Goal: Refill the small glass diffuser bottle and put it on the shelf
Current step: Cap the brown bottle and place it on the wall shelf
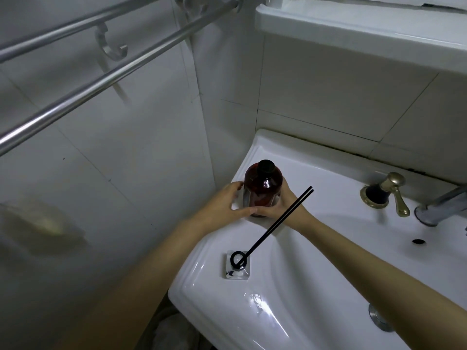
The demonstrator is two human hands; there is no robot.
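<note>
Standing upright on the back left corner of the white sink, a dark amber bottle with a black cap is being held between both hands. The left hand is wrapping it from the left: its fingers are curling in to touch the bottle's shoulder, while the thumb is reaching along the foot of the bottle, leaving a small gap between palm and glass. The right hand is cupping the other side, its fingers going round behind the bottle (their tips are hidden there) and its thumb lying across the front of the base, where it is meeting the left thumb. The small glass diffuser bottle is sitting untouched on the sink's left rim, nearer the camera and well apart from both sets of fingers, between the two forearms. Two black reeds are leaning out of its black ring collar, slanting up and across in front of the right wrist. A brass tap handle is standing at the sink's back edge, a white shelf is running above the tiles, and a metal towel rail is crossing the upper left.
</note>
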